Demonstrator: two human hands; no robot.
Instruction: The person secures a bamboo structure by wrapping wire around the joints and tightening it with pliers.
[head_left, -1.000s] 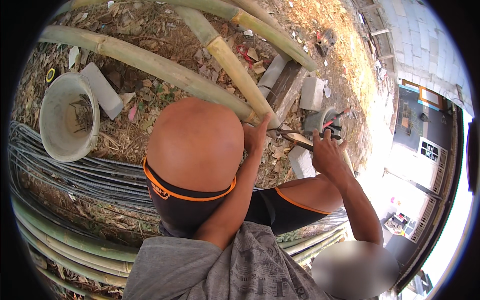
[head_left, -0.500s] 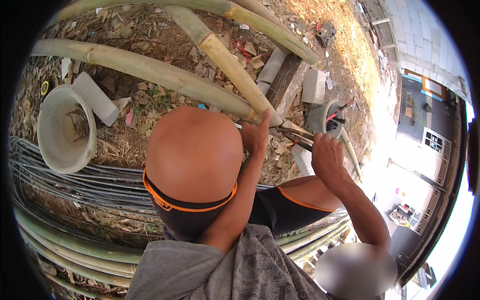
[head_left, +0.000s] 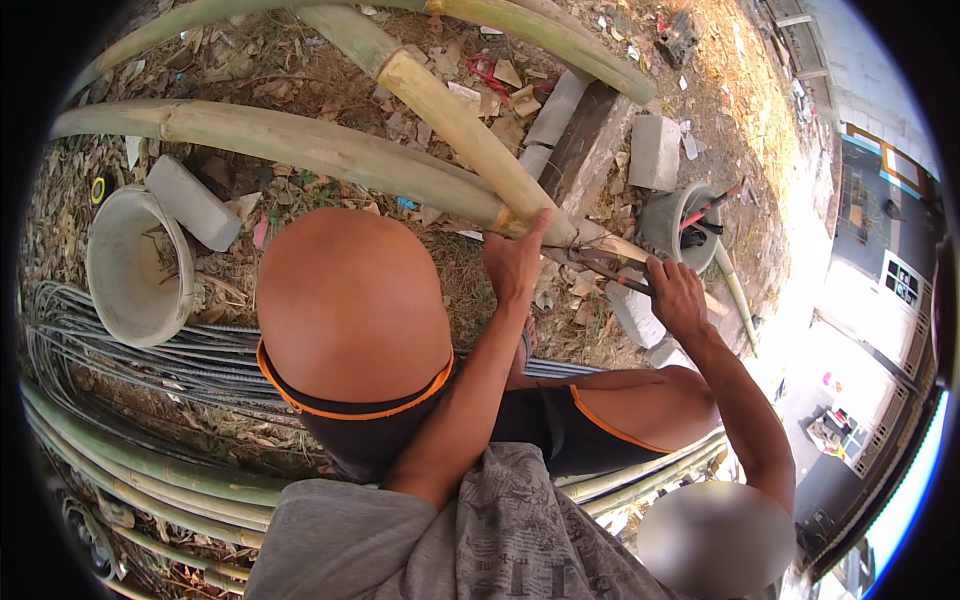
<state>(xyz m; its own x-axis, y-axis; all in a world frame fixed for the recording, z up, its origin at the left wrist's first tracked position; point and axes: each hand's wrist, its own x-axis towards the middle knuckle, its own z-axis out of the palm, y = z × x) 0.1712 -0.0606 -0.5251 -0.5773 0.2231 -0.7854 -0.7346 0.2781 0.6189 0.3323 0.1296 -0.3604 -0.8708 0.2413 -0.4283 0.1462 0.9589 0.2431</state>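
Observation:
My left hand (head_left: 510, 265) grips the lashed junction of a yellowish bamboo pole (head_left: 460, 130) and a longer greener bamboo pole (head_left: 330, 160), thumb up along the yellow one. My right hand (head_left: 675, 300) is wrapped round the dark handle of a long metal tool (head_left: 625, 280), which looks like pincers, its head at dark wire (head_left: 570, 250) around the junction. A pale strip of bamboo (head_left: 615, 243) runs right from there. A grey bucket (head_left: 660, 225) with red-handled and black tools (head_left: 710, 210) stands just beyond my right hand.
Concrete blocks (head_left: 655, 150), a timber beam (head_left: 590, 150) and more bamboo (head_left: 540, 50) lie ahead on leafy ground. An empty-looking pale bucket with scraps (head_left: 120, 280) is at the left. Rebar bundles (head_left: 150, 365) and bamboo poles (head_left: 150, 470) lie near me. A building (head_left: 880, 300) is at the right.
My right hand has shifted rightward, changing its grip on the tool's handles. My left hand stays at the junction. The view has shifted slightly, showing more of my bent right knee.

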